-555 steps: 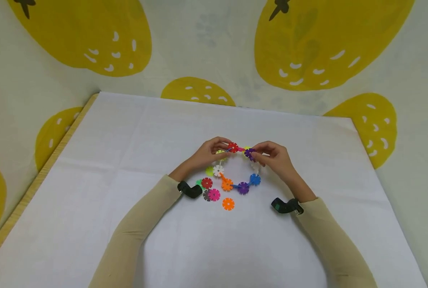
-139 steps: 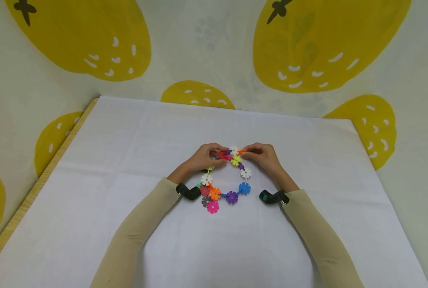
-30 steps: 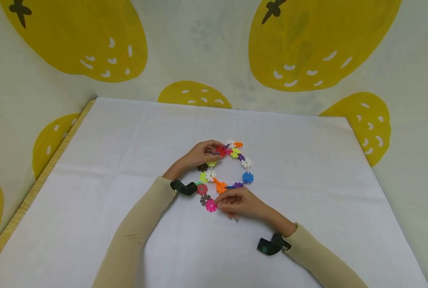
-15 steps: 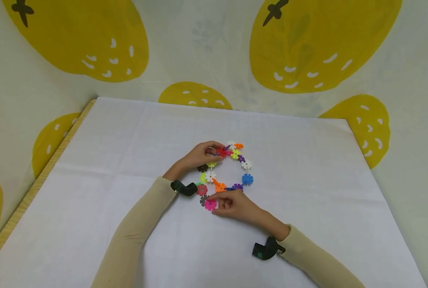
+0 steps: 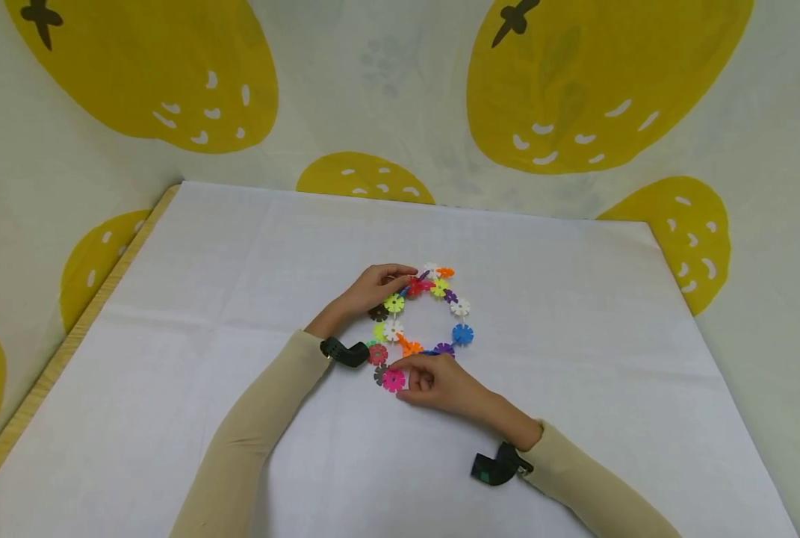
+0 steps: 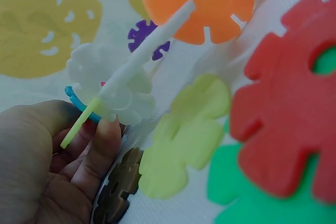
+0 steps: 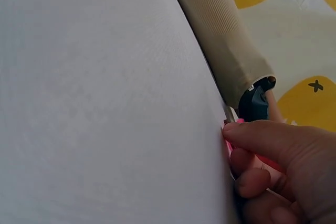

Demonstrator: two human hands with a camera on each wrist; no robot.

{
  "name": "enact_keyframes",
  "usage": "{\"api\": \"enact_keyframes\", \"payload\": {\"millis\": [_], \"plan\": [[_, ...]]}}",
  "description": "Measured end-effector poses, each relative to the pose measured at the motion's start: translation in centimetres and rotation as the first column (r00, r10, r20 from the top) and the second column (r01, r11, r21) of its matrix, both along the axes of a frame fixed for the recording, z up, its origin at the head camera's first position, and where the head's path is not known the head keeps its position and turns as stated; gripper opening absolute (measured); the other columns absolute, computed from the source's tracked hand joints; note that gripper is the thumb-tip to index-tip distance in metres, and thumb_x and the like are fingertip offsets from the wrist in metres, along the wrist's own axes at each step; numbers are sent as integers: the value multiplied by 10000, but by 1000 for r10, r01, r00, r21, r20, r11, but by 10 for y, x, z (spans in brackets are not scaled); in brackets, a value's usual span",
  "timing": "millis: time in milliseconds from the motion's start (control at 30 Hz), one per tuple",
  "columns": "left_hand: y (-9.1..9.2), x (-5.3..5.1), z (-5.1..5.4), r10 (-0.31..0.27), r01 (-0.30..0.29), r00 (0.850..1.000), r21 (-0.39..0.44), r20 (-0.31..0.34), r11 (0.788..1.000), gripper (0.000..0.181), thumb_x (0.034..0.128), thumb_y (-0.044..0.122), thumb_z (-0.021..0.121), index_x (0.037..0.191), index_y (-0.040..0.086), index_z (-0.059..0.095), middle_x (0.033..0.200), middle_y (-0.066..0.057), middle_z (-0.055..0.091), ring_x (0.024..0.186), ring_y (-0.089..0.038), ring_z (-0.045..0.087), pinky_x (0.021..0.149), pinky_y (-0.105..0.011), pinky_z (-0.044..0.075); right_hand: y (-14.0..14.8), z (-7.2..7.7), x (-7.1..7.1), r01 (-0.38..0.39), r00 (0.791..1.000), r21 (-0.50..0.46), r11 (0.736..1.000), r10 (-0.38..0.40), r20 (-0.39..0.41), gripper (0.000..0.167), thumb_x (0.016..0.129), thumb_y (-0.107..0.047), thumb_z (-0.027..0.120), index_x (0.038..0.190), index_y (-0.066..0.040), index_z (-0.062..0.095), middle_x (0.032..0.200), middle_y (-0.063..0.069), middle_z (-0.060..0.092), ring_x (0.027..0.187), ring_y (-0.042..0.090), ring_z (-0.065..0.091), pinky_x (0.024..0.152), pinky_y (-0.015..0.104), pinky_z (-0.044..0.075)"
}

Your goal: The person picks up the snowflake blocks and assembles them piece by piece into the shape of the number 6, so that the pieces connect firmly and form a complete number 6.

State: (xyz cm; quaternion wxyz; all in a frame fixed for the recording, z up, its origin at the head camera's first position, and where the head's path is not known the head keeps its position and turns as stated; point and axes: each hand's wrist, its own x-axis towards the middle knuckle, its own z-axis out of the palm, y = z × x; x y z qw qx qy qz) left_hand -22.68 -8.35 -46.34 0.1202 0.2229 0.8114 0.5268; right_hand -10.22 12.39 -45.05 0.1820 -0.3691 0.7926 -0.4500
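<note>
A ring of interlocking flower-shaped plastic discs [image 5: 463,329] stands at mid-table, mixing red, yellow, white, blue, purple and orange. At its far left my left hand [image 5: 364,290] grips the chain beside a red disc [image 5: 414,287]. The left wrist view shows thumb and fingers around its blue and yellow discs [image 6: 83,121]. A white disc and an orange disc [image 5: 445,273] stick out at the ring's far end. Nearer, my right hand [image 5: 445,382] pinches a pink disc [image 5: 398,384] by its edge, thumb below and forefinger above. The right wrist view mostly hides this disc behind the fingers.
Loose discs lie left of the ring: a dark brown one [image 5: 378,314], a yellow-green one [image 5: 379,331], a red one [image 5: 377,354] over a green one, and a grey one [image 5: 380,375] partly under the pink disc. White cloth [image 5: 574,299] covers the table.
My right hand has left the orange disc at the ring's far end and come nearer to the pink disc. The left thumb has shifted up, uncovering a yellow disc.
</note>
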Motion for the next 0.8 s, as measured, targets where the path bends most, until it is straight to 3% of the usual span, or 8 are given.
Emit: {"api": "enact_keyframes", "payload": {"millis": [200,400,567,800], "plan": [[1,0,1,17,-17,1000,7,7,1000,320,1030,188,506,1283,33,627,1248,-136,643,1046,-246,646,889,-340,507,-2,2,2,30,999,32,999,-30,-12,318,838,-107,771,1131,-26,680,693,-78,527,577,-10,412,530,168,364],[2,2,1,69,-70,997,19,44,997,310,1023,201,520,1265,47,638,1236,-135,645,1030,-243,652,834,-293,511,-3,3,3,37,999,55,998,-37,-11,265,848,-84,752,1102,-36,690,698,-84,534,580,-9,416,530,173,373],[2,2,1,99,-101,994,21,51,995,303,1020,180,518,1256,34,640,1247,-141,640,1071,-254,632,874,-323,505,-1,3,3,12,998,30,999,-10,-70,175,871,-49,710,1044,-35,732,693,-62,592,597,-14,447,538,172,411],[4,3,4,73,-74,995,12,74,997,348,1028,207,507,1307,21,602,1294,-149,617,1134,-256,599,949,-363,474,4,4,4,19,990,-21,1000,-22,-138,110,886,-49,694,980,-45,752,786,-16,693,681,12,544,616,197,499]]}}
